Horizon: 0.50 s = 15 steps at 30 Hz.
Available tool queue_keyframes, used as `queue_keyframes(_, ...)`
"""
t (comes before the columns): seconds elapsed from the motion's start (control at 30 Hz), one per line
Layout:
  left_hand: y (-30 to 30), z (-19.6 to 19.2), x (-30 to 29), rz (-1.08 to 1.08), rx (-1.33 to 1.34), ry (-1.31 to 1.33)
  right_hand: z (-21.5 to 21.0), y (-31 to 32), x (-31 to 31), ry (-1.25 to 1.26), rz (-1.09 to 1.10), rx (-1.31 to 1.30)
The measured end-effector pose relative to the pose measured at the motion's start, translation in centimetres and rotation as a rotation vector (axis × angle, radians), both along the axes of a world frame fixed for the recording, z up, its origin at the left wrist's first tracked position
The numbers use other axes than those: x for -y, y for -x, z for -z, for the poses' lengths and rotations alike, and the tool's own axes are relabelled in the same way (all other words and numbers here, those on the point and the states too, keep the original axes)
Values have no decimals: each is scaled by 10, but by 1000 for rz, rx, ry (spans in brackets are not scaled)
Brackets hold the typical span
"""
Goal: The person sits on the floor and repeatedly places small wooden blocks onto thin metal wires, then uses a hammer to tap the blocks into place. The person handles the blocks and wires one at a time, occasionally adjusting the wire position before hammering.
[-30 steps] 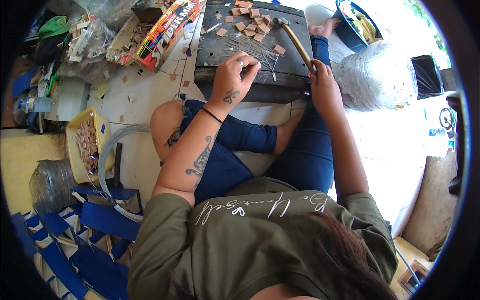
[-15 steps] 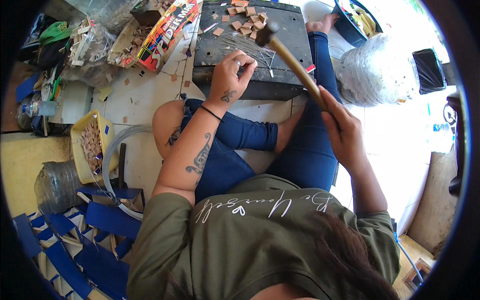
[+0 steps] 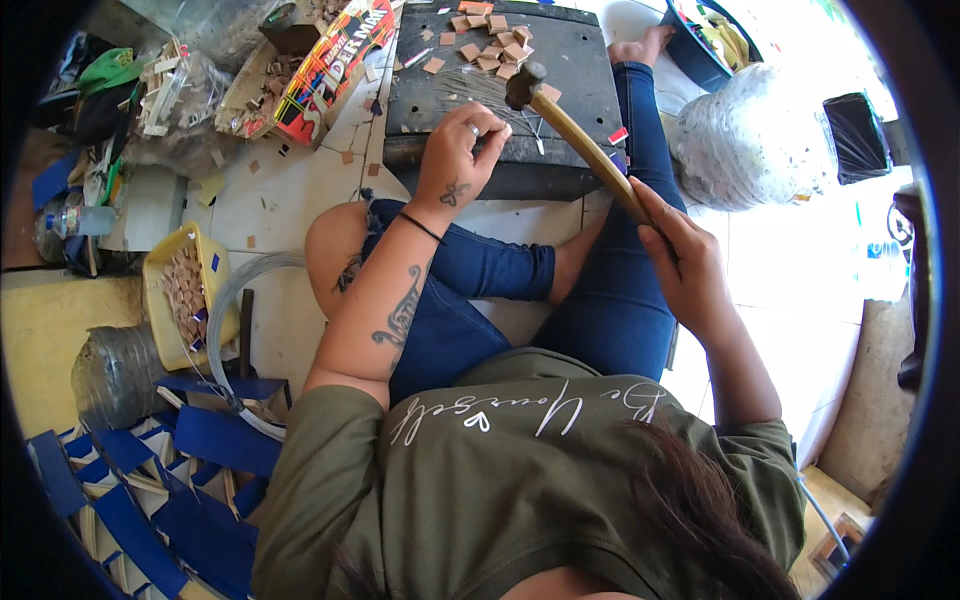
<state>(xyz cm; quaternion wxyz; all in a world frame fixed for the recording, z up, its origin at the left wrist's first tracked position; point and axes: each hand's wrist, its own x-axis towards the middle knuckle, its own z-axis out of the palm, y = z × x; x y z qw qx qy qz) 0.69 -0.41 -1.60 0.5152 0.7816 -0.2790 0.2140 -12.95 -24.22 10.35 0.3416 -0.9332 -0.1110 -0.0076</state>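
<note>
My right hand (image 3: pixel 682 243) is closed round the wooden handle of a hammer (image 3: pixel 588 147), whose dark metal head is tilted up over the black work block. My left hand (image 3: pixel 463 150) hovers at the block's near edge, thumb and fingers pinched together; what they hold, if anything, is too small to make out. Just beyond it, thin metal wires (image 3: pixel 470 88) lie in a loose bunch on the black block (image 3: pixel 415 112). Several small square brown wooden pieces (image 3: pixel 492 47) are heaped at the block's far side.
A yellow basin (image 3: pixel 158 268) of brown pieces stands at the left beside a coil of wire (image 3: pixel 222 330). Blue and white pieces (image 3: pixel 130 510) pile up at the lower left. A colourful box (image 3: pixel 335 75) and a dark tub (image 3: pixel 690 50) flank the block. A wrapped bundle (image 3: pixel 745 140) sits at the right.
The hammer's head has dropped a little toward the block and moved slightly left. My left hand has stayed nearly in place, still pinched.
</note>
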Motion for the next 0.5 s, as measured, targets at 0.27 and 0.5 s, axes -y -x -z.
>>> queue_keyframes(0.27,-3,0,0,23,4,3,-2,-2,0,-25,-9,57)
queue_keyframes(0.5,-1,2,0,9,32,2,5,-2,4,-40,-32,63)
